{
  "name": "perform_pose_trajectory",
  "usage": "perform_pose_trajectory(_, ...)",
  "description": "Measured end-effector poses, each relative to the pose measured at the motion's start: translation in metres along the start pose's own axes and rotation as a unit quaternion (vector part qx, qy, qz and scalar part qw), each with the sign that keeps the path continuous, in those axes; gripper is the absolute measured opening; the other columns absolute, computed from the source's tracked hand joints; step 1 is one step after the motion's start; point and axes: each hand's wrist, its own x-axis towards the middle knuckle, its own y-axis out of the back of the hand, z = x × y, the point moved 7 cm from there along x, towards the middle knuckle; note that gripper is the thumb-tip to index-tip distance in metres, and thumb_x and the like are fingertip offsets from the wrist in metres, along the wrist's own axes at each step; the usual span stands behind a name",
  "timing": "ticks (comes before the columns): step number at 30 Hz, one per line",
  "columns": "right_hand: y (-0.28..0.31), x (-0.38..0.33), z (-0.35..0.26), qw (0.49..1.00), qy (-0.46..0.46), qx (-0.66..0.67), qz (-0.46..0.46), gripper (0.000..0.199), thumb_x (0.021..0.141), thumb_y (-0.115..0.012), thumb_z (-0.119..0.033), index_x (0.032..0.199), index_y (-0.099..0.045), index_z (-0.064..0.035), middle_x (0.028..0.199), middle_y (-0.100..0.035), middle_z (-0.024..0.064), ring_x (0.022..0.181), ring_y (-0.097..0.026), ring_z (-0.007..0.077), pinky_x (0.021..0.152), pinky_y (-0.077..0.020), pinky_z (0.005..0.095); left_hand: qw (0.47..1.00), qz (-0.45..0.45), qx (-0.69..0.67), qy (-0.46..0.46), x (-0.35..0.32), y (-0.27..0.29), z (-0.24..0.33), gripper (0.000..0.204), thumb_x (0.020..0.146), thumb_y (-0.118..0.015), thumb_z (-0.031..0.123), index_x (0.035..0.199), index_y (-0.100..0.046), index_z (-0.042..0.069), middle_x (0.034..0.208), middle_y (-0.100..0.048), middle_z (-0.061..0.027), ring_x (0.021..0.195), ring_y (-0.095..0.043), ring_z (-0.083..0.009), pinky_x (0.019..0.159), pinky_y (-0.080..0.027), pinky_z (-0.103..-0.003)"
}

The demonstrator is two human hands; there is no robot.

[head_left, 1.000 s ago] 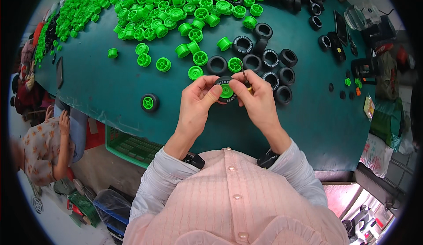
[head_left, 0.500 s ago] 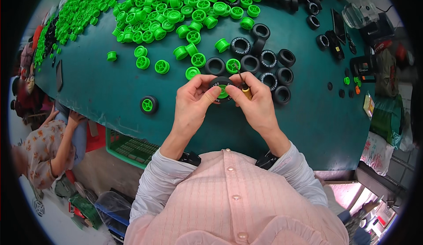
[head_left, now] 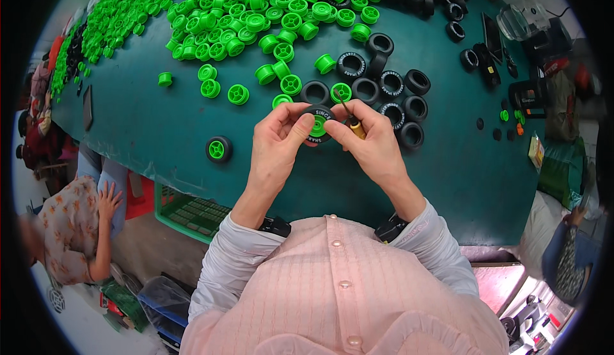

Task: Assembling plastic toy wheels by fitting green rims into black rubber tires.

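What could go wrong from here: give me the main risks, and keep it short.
One: the right hand holds both the yellow-handled tool and the wheel, so the tool might slip or jab a finger.
Two: both thumbs are at the wheel's face, so an uneven push could make it slip from the left hand.
Three: a loose green hub sits just beyond the left fingers and might get knocked.

White-lettered black tyre (head_left: 313,110) around green hub (head_left: 318,125)
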Motion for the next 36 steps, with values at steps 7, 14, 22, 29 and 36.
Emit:
perform_pose_trajectory(7, 0.009, 0.015, 0.003, 0.997, -0.058, 0.043, -0.039, 0.024, 0.09, -0.073, -0.017, 0.104, -0.067, 0.0019, 0.083, -0.065, 0.0014, 0.063, -0.055, 0.0054, 0.057, -0.0443, 0.0224, 0.979, -0.004, -0.198, 0.046, -0.001, -0.009, -0.024, 0.028, 0.097, -0.066, 0.014, 0.117, -0.06, -0.004, 0.107, -0.068, -0.0077, 0.095, -0.066, -0.0131, 0.079, -0.059, -0.031)
perform_pose_trajectory(14, 0.009, -0.004, -0.007, 0.999, 0.039, 0.005, -0.004, 0.026, 0.086, -0.076, -0.014, 0.104, -0.066, 0.0022, 0.087, -0.066, 0.0012, 0.075, -0.056, 0.0041, 0.064, -0.0456, 0.0215, 0.993, -0.007, -0.109, 0.041, -0.004, -0.017, -0.014, 0.025, 0.099, -0.062, 0.015, 0.117, -0.06, -0.003, 0.112, -0.067, -0.0085, 0.102, -0.065, -0.0168, 0.082, -0.058, -0.035)
perform_pose_trajectory(22, 0.012, 0.003, 0.005, 0.999, -0.034, 0.021, 0.008, 0.023, 0.088, -0.074, -0.013, 0.105, -0.067, 0.0013, 0.088, -0.066, 0.0018, 0.077, -0.058, 0.0077, 0.07, -0.0473, 0.0232, 0.986, -0.033, -0.16, 0.04, -0.002, -0.017, -0.022, 0.027, 0.098, -0.065, 0.015, 0.116, -0.06, -0.004, 0.109, -0.067, -0.0078, 0.096, -0.065, -0.0135, 0.081, -0.059, -0.032)
perform_pose_trajectory(29, 0.014, -0.004, 0.003, 0.999, 0.034, -0.012, 0.015, 0.023, 0.091, -0.07, -0.016, 0.108, -0.067, 0.0003, 0.091, -0.066, 0.0015, 0.076, -0.056, 0.0054, 0.067, -0.0443, 0.0221, 0.99, -0.002, -0.131, 0.055, -0.003, -0.022, -0.02, 0.027, 0.1, -0.062, 0.021, 0.119, -0.061, 0.0, 0.112, -0.068, -0.0074, 0.101, -0.066, -0.0153, 0.085, -0.059, -0.037)
perform_pose_trajectory(36, 0.011, -0.009, 0.006, 0.998, 0.005, 0.054, 0.033, 0.019, 0.089, -0.073, -0.013, 0.1, -0.066, 0.001, 0.091, -0.066, -0.0004, 0.071, -0.05, 0.0024, 0.064, -0.0428, 0.02, 0.985, -0.033, -0.147, 0.087, -0.005, -0.015, -0.019, 0.03, 0.101, -0.06, 0.021, 0.12, -0.061, -0.001, 0.113, -0.067, -0.0081, 0.099, -0.066, -0.0147, 0.078, -0.06, -0.033)
